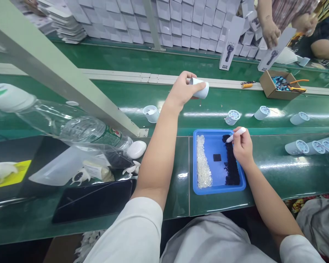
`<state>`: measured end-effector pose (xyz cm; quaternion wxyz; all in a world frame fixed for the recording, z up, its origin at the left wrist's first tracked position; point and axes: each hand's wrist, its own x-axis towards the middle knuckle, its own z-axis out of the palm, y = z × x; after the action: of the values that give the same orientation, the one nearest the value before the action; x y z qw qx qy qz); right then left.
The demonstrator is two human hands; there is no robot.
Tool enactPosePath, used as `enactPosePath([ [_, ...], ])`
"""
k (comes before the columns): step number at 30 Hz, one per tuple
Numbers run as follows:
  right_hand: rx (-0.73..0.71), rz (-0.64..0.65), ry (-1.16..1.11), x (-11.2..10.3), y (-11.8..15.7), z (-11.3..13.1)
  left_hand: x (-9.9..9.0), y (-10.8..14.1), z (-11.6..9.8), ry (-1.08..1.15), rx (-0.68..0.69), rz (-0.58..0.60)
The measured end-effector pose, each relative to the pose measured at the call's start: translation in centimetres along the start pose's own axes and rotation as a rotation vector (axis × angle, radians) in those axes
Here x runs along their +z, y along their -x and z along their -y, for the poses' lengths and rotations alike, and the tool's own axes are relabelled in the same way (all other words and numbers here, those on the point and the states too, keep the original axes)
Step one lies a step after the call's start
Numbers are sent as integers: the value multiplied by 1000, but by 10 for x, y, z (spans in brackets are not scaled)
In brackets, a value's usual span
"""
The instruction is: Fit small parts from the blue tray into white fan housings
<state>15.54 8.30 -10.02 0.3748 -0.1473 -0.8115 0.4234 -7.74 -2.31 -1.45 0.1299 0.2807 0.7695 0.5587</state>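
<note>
My left hand [183,89] is closed round a pale cylindrical part [200,89], held tilted above the green belt. A white pen-like tool [235,134] is pinched in my right hand [243,148], its tip at the top of a pile of small black pieces [231,164]. That pile lies along the right side of a blue tray [195,160]. Small clear-white pieces [203,164] line the tray's left side, and a black square [217,157] sits between the two piles.
Pale cylinders stand on the belt [170,126] and at the right, one [296,147] in a row. A cardboard box [271,87] holds small parts and pliers. A metal post [71,78] and bottle [79,124] are left. Another person's hand [271,33] touches a white box [276,49].
</note>
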Motion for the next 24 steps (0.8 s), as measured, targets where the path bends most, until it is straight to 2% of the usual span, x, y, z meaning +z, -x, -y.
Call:
enactPosePath([
  [3,1,3,22,0,0,1,5,-1,-3,128,7,-27],
  [9,5,39,38,1,-1,5,9,12,-18,465,-55,22],
  [15,-7,38,13,0,1,7,11,15,-22,508,-117,12],
  [24,0,44,38,0,1,3,15,15,-20,545,-100,49],
])
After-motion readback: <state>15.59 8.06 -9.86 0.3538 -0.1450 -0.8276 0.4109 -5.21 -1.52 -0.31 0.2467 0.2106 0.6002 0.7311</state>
